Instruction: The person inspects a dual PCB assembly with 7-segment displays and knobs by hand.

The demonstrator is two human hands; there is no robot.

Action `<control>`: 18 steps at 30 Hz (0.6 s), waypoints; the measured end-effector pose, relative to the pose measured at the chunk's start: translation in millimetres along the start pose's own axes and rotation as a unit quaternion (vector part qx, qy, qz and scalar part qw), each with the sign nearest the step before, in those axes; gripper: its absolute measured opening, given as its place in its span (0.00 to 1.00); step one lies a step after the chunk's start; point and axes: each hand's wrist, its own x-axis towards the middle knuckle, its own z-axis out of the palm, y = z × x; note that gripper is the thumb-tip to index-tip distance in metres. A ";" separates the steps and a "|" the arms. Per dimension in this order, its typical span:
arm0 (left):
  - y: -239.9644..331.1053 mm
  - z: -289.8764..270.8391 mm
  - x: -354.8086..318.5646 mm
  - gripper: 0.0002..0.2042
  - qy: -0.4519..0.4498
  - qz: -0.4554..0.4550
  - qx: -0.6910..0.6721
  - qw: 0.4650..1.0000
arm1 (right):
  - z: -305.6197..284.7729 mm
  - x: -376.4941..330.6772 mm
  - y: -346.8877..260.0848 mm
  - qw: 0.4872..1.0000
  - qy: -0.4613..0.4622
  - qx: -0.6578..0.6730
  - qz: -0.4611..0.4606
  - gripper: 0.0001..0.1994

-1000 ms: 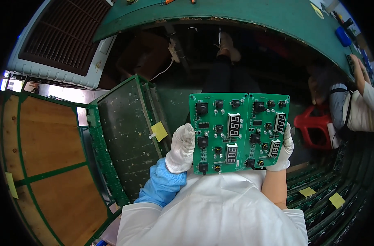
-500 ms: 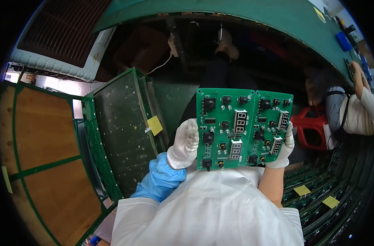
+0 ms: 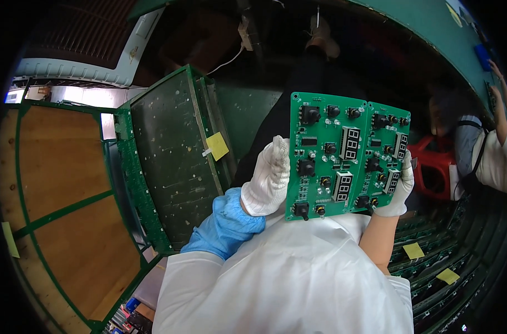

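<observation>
Circuit board (image 3: 347,155): green, rectangular, made of two joined panels side by side, held upright in front of the person's chest, component face toward the camera. It carries black knobs and push buttons, small round capacitors and four white segment displays. Its lower edge sits just above the white garment (image 3: 287,284) covering the person's torso.

Head view, hands. Left hand (image 3: 268,177): in a white knit glove, closed around the board's left edge, fingers curled behind it and the thumb side lying against the front rim. A blue sleeve cover (image 3: 224,225) wraps the left forearm below the glove. Right hand (image 3: 397,190): also in a white knit glove, gripping the board's right lower edge, fingertips wrapped onto the front; the forearm below it is bare.

Head view, surroundings. Left of the hands: a green-framed rack panel (image 3: 170,161), dark and speckled, standing tilted, with a yellow sticky note (image 3: 217,146) on its right rim. Further left: brown wooden panels (image 3: 58,172) in green frames. Lower right: rows of green racks with two more yellow notes (image 3: 413,250). Far right: another person (image 3: 487,156) in a white top with an arm raised to a green curved worktop (image 3: 431,33), near a red stool (image 3: 439,167). Behind the board: a dark-clothed figure, mostly hidden.
</observation>
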 end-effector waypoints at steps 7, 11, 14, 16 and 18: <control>7.7 7.0 0.1 0.34 0.025 0.003 0.031 0.999 | 3.5 2.9 2.2 0.999 0.025 -0.032 -0.020 0.08; 11.7 11.4 0.0 0.33 0.024 0.017 0.061 0.998 | 3.5 -0.1 0.8 0.998 0.032 -0.033 -0.036 0.07; 3.4 4.8 0.3 0.32 0.036 -0.007 -0.107 0.994 | 0.6 -0.5 2.3 0.997 0.037 -0.045 -0.048 0.07; 8.9 14.7 -2.1 0.32 0.044 0.006 -0.005 0.999 | -12.8 0.8 -0.5 0.998 0.005 -0.044 -0.048 0.08; 9.5 18.9 -2.4 0.32 0.052 0.022 0.099 0.994 | -17.6 1.1 -1.9 0.998 -0.030 -0.042 -0.048 0.09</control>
